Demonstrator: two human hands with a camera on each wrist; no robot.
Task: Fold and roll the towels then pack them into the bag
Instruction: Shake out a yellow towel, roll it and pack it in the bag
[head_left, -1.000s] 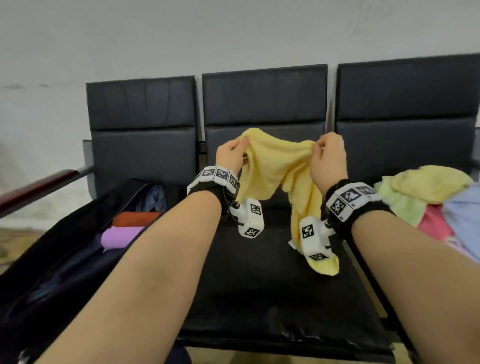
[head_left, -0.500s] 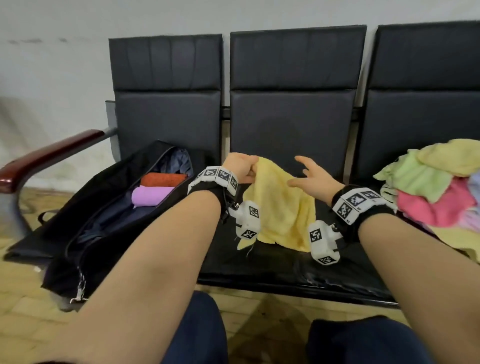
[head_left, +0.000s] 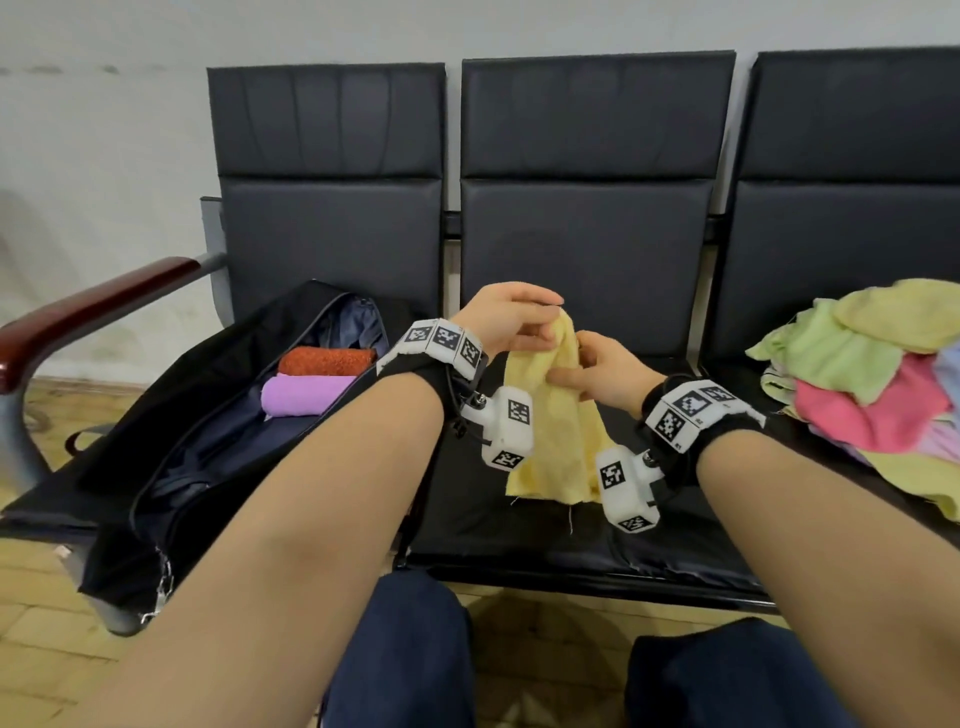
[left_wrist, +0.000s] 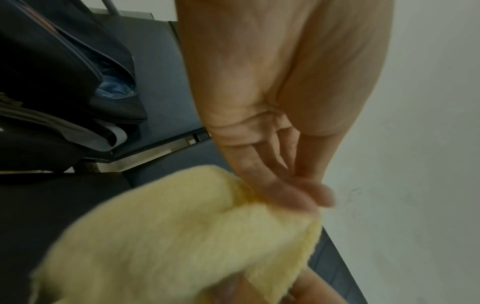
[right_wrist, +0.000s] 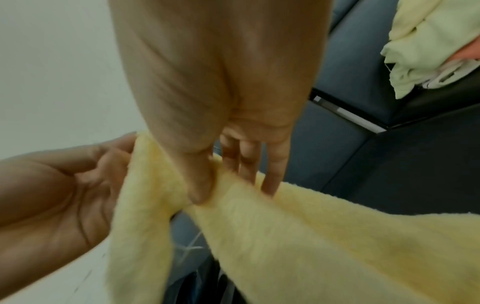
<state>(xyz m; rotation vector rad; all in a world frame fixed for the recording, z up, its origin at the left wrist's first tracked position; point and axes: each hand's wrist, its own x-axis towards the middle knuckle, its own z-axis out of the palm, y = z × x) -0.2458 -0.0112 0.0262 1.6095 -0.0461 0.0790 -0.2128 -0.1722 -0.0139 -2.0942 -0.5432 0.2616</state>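
A pale yellow towel (head_left: 558, 426) hangs over the middle black seat (head_left: 519, 535), held up by both hands. My left hand (head_left: 511, 322) pinches its top edge between thumb and fingers; the left wrist view shows the fingertips (left_wrist: 298, 197) on the yellow towel (left_wrist: 182, 236). My right hand (head_left: 597, 371) pinches the cloth just below and to the right, with its thumb (right_wrist: 200, 185) pressing the yellow towel (right_wrist: 285, 236) against the fingers. On the left seat lies the open black bag (head_left: 171, 441), holding a rolled orange towel (head_left: 327, 361) and a rolled purple towel (head_left: 306, 395).
A pile of loose towels (head_left: 883, 395) in green, pink and yellow covers the right seat. A metal armrest with a dark red top (head_left: 88, 306) stands left of the bag. My knees in dark trousers (head_left: 415, 654) are in front of the bench.
The hands came together from apart. The right hand let go of the towel's corner, opened, and now pinches the towel again close under the left hand. The towel has come down closer to the seat.
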